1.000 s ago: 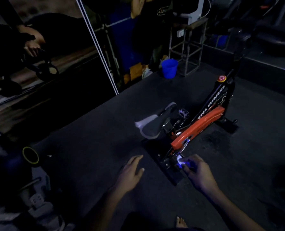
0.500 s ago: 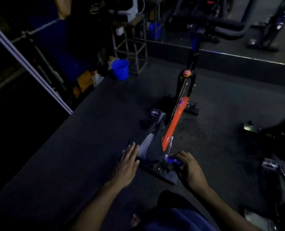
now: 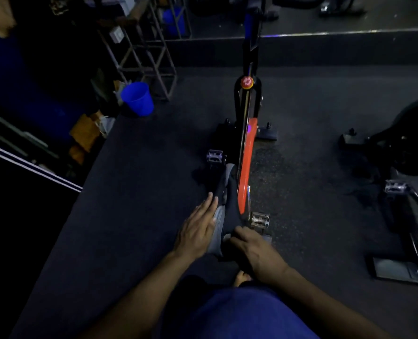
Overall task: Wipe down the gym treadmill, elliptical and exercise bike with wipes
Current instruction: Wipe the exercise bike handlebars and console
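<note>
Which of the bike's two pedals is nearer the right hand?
The pedal on the right of the orange frame, just above the right hand. The other pedal sits farther off, on the left of the frame.

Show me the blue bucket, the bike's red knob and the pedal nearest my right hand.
blue bucket (image 3: 138, 100), head view, outer wall.
red knob (image 3: 246, 82), head view, top face.
pedal (image 3: 260, 219), head view, metal platform.
</note>
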